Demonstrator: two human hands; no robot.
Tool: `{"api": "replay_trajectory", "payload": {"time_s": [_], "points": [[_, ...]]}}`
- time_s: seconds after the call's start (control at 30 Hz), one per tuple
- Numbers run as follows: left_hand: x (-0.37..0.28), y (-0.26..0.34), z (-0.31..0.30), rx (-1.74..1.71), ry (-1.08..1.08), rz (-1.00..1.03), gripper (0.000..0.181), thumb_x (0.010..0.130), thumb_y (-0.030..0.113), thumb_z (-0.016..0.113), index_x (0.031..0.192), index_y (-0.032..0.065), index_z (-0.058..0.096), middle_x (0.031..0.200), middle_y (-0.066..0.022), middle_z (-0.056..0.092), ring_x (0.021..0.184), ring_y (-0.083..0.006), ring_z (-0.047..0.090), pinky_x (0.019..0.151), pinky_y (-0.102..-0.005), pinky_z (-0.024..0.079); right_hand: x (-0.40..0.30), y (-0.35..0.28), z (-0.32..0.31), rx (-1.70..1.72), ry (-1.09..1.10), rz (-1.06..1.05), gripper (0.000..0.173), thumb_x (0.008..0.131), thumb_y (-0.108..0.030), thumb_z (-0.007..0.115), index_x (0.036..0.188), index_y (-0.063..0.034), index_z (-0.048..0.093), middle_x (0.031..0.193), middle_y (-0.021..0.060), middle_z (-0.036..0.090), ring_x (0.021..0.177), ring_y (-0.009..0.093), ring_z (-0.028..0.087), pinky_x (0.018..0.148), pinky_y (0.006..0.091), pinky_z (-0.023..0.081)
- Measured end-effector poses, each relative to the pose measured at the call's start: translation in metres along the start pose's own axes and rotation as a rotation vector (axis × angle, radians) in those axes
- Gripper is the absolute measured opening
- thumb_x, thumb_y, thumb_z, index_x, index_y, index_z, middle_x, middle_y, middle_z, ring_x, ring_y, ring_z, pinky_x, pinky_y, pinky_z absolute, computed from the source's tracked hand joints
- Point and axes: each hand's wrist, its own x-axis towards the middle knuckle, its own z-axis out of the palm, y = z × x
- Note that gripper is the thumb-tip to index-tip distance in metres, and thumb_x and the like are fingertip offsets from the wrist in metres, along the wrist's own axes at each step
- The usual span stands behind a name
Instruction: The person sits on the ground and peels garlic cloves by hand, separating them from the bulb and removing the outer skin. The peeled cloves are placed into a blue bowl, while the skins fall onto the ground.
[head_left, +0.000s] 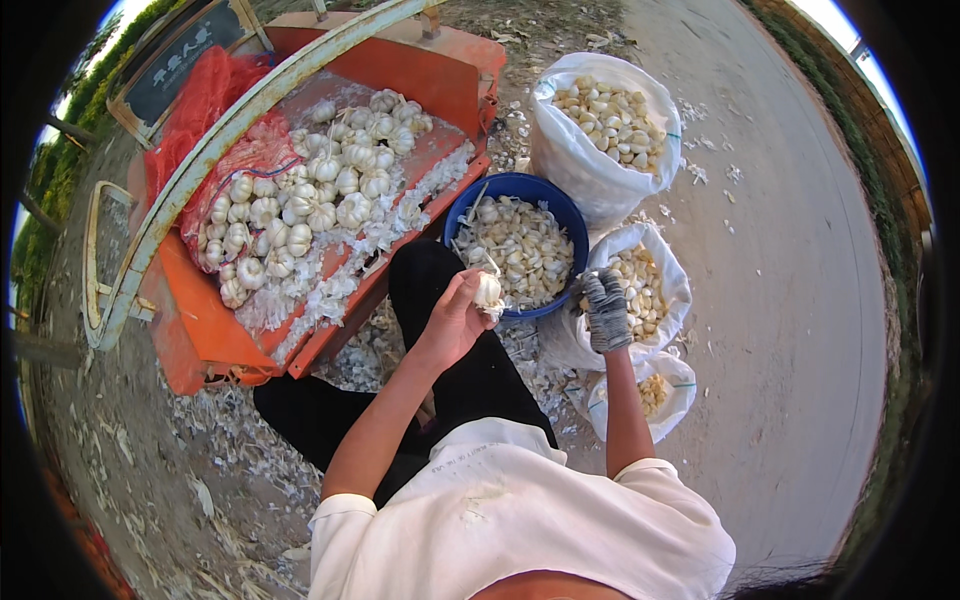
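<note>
Bare-skinned, my left hand (459, 315) holds a garlic bulb (489, 291) with a short stem between thumb and fingers, at the near edge of a blue plastic tub (579, 225). Loose garlic cloves (525, 244) and bits of skin fill the tub. My right hand (606, 309), in a grey knit glove, is curled over the left side of a white woven sack (679, 296) of cloves, beside the tub; whether it holds anything is hidden. Many whole garlic bulbs (352, 161) lie on an orange metal cart bed (442, 71) at the upper left, partly in a red mesh bag (214, 97).
A larger white sack of cloves (592, 180) stands beyond the tub, and a smaller white sack (679, 397) stands nearer, by my right forearm. A rusty curved metal bar (225, 135) arches over the cart. Garlic skins (420, 214) litter the cart's edge and the ground. Paved road runs along the right.
</note>
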Motion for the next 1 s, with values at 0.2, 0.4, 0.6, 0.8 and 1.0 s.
{"api": "replay_trajectory", "payload": {"time_s": [0.2,0.4,0.6,0.8,1.0], "points": [[-0.007,0.008,0.013,0.338,-0.128,-0.023,0.046,0.079,0.010,0.062,0.119,0.0064,0.039,0.102,-0.0042,0.047,0.088,-0.0109,0.050,0.074,-0.0261,0.044,0.011,0.042,-0.117,-0.549,0.319,-0.119,0.025,0.081,-0.022,0.061,0.091,0.0009,0.056,0.079,0.0117,0.060,0.071,0.022,0.057,0.066,0.0336,0.044],[-0.016,-0.006,0.012,0.873,-0.130,0.174,0.051,0.077,0.000,0.058,0.122,0.0047,0.033,0.108,-0.0053,0.044,0.099,-0.0110,0.046,0.087,-0.0260,0.039,-0.091,0.054,-0.219,-1.026,0.213,0.360,0.027,0.078,-0.020,0.064,0.094,0.0008,0.058,0.082,0.0127,0.062,0.074,0.019,0.058,0.068,0.0302,0.046],[-0.022,-0.009,0.019,1.013,-0.138,0.159,0.052,0.077,-0.003,0.058,0.123,0.0044,0.037,0.110,-0.0058,0.047,0.102,-0.0112,0.048,0.089,-0.0265,0.039,-0.077,0.044,-0.132,-0.486,0.109,0.144,0.031,0.081,-0.016,0.062,0.107,-0.0012,0.056,0.093,0.0090,0.061,0.081,0.016,0.058,0.073,0.0273,0.047],[-0.029,-0.006,0.007,0.979,-0.037,0.195,0.055,0.075,-0.003,0.059,0.126,0.0049,0.040,0.111,-0.0084,0.051,0.096,-0.0120,0.053,0.083,-0.0249,0.043,-0.057,-0.037,0.069,0.015,-0.444,0.143,0.036,0.084,-0.011,0.056,0.118,0.0000,0.049,0.100,0.0060,0.059,0.086,0.011,0.054,0.077,0.0251,0.045],[-0.038,0.018,-0.009,1.209,0.085,0.267,0.056,0.075,-0.002,0.060,0.126,0.0031,0.040,0.112,-0.0091,0.053,0.097,-0.0124,0.054,0.082,-0.0253,0.045,-0.034,-0.027,0.103,-0.071,-0.646,0.084,0.035,0.085,-0.010,0.051,0.119,-0.0019,0.048,0.097,0.0065,0.057,0.083,0.011,0.053,0.071,0.0255,0.047]]}}
